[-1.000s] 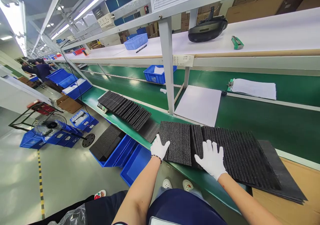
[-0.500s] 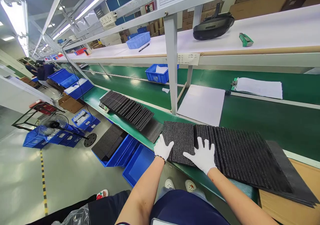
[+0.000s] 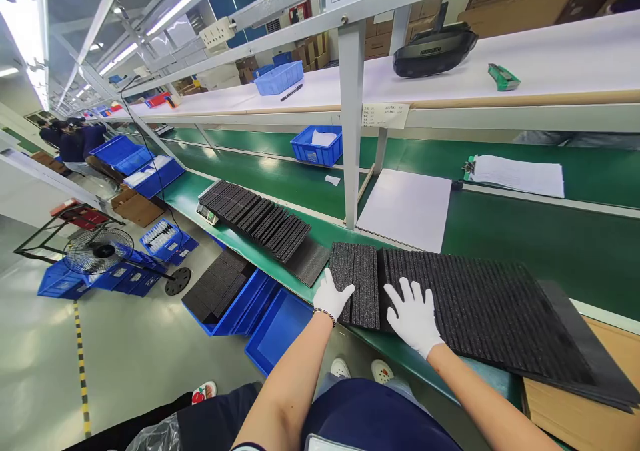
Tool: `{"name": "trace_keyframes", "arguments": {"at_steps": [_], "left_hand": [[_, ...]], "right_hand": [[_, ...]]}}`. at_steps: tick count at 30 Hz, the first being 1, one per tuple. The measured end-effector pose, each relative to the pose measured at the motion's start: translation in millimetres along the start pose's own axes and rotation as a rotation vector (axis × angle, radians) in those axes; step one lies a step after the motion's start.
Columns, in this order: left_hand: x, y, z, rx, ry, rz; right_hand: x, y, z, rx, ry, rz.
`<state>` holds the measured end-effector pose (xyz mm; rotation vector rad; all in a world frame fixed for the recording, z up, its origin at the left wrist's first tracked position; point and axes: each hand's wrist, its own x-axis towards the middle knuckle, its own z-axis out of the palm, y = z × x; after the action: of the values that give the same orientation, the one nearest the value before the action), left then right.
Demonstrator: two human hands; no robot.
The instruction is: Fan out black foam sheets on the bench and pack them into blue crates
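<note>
My left hand (image 3: 333,295), in a white glove, rests with thumb and fingers apart on the left side of a small group of black foam sheets (image 3: 361,281). My right hand (image 3: 415,312), gloved too, lies with spread fingers on the near left end of a long row of black foam sheets (image 3: 480,304). A narrow gap parts the small group from the long row. Left of my hands, another row of black foam sheets (image 3: 260,217) leans over on the green bench, with a flat black sheet (image 3: 307,261) at its near end.
Blue bins (image 3: 277,331) stand on the floor below the bench edge (image 3: 295,289). A white board (image 3: 406,207) lies behind the foam, near a metal post (image 3: 351,124). Cardboard (image 3: 575,414) lies under the right end. A floor fan (image 3: 103,251) stands at left.
My right hand has shifted right, from the small group onto the end of the long row. The small group looks narrower. My left hand stays at its left side.
</note>
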<state>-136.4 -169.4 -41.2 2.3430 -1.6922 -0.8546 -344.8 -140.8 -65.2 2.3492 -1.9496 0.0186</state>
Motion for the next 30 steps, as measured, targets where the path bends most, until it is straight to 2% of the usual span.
{"name": "trace_keyframes", "arguments": {"at_steps": [3,9,12,20,23,25,30], "left_hand": [[1,1,-4.8,-0.024,-0.032,-0.002],[2,0,-6.7,-0.042,-0.046,0.014],[3,-3,-7.1,-0.057,-0.054,0.022],[13,-19,-8.9,-0.227,-0.086,0.067],[20,-27,-8.6,-0.298,-0.119,0.087],[24,-32,-7.8,-0.359,-0.138,0.096],[36,-45,-1.2,-0.495,-0.174,0.123]], "right_hand": [[7,-13,-7,0.077,-0.07,-0.018],[23,-37,-8,0.157,-0.165,0.083],[24,-38,-5,0.14,-0.147,0.079],[17,-22,10,0.062,-0.105,0.058],[14,-28,13,0.027,-0.008,0.092],[13,-34,11,0.042,0.022,0.066],[19,-53,1,0.11,-0.054,-0.007]]}}
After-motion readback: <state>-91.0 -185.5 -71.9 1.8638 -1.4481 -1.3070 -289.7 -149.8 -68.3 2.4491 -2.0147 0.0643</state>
